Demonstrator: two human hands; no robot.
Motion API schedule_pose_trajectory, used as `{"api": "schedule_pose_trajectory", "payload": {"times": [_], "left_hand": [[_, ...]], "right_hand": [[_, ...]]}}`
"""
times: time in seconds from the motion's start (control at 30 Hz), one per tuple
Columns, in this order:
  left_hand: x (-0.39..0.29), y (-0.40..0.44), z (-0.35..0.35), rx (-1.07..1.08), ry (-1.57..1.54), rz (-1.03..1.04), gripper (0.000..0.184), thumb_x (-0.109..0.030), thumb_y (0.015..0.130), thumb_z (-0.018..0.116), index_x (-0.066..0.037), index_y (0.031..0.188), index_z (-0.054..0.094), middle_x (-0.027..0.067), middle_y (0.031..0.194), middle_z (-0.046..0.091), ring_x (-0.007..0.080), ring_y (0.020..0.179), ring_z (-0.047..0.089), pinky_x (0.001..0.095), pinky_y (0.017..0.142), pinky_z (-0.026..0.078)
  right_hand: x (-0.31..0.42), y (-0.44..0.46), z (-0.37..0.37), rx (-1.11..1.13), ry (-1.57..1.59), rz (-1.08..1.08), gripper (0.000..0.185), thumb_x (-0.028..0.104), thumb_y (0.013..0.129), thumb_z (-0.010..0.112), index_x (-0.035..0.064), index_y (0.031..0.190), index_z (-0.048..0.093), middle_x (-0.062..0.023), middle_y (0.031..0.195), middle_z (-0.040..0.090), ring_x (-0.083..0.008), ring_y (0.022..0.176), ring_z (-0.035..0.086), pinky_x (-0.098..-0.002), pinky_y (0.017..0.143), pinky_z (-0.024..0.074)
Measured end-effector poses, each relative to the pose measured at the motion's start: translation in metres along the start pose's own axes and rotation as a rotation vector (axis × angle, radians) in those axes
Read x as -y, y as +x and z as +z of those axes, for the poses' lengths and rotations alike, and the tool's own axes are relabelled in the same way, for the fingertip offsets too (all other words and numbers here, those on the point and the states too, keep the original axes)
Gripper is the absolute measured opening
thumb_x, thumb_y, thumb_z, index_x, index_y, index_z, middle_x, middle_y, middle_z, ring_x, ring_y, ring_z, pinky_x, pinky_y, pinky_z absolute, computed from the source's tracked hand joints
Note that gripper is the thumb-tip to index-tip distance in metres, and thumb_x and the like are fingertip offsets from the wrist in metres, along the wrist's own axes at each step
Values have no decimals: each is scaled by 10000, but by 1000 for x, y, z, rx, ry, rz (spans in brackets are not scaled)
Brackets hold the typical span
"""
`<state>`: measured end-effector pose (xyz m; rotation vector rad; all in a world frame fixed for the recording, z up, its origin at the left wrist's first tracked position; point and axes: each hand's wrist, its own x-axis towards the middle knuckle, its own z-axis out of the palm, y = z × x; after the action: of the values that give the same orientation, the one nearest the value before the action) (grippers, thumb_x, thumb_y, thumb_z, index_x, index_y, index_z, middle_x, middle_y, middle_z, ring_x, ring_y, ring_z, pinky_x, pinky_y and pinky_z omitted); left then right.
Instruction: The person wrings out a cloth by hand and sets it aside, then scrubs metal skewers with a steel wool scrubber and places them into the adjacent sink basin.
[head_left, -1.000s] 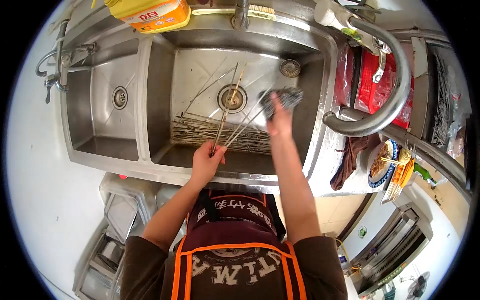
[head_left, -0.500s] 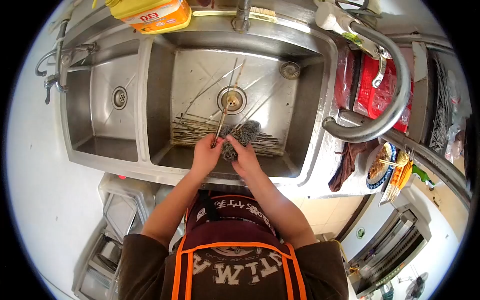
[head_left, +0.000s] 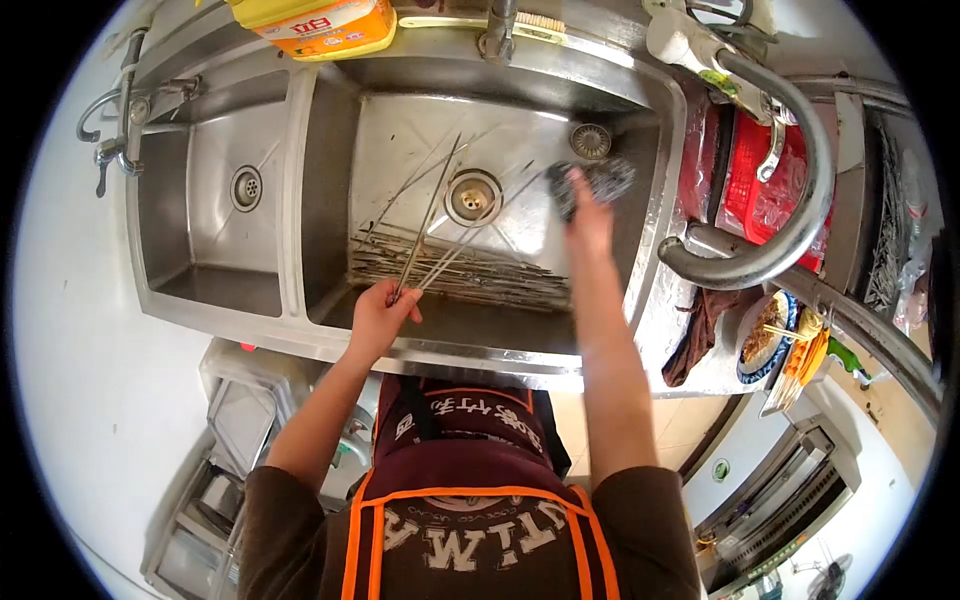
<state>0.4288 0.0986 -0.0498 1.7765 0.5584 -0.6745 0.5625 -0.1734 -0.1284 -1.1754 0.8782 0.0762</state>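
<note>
My left hand is closed around the near ends of a few long thin skewers at the front of the large sink basin. The skewers fan out over the basin, their far ends reaching past the drain. On the right side of the basin, my right hand grips a dark grey steel wool scourer, blurred by motion and apart from the skewers. A pile of similar skewers lies across the basin floor near the front wall, and a few loose ones rest left of the drain.
A yellow detergent jug and a brush stand along the back ledge. To the left is a smaller basin with a tap. A curved metal pipe, a brown cloth and a plate of food are at the right.
My right hand has carried the scourer away from the skewers, up and to the right. My left hand has shifted slightly left and down, still holding skewers.
</note>
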Motion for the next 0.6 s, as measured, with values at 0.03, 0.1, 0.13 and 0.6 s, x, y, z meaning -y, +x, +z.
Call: {"api": "schedule_pose_trajectory", "payload": {"times": [0.03, 0.1, 0.13, 0.6], "left_hand": [[3, 7, 4, -3, -95, 9, 165, -161, 821, 588, -28, 732, 549, 10, 572, 575, 43, 518, 442, 207, 479, 336], [2, 19, 13, -13, -113, 22, 156, -159, 822, 586, -28, 742, 555, 13, 577, 581, 44, 520, 447, 207, 480, 338], [0, 21, 18, -21, -125, 24, 149, -156, 823, 584, -27, 753, 561, 15, 581, 587, 45, 521, 451, 207, 482, 340], [27, 47, -21, -41, 61, 38, 169, -169, 811, 603, -16, 768, 544, 38, 619, 620, 70, 508, 508, 226, 498, 389]], "right_hand": [[-24, -17, 3, -40, 129, 181, 382, 217, 763, 676, 30, 1059, 523, -80, 1001, 597, -203, 927, 574, -340, 820, 474], [-51, -75, 19, 93, 407, 424, 433, 283, 766, 669, 69, 1108, 511, -44, 1054, 586, -199, 974, 550, -353, 908, 406], [-70, -98, 24, 217, 497, 556, 425, 273, 777, 658, 89, 1126, 500, -48, 1068, 580, -212, 979, 543, -363, 902, 408], [7, 23, -6, -97, 214, -177, 372, 95, 773, 656, -37, 1083, 497, -88, 1040, 567, -188, 886, 552, -294, 784, 451]]}}
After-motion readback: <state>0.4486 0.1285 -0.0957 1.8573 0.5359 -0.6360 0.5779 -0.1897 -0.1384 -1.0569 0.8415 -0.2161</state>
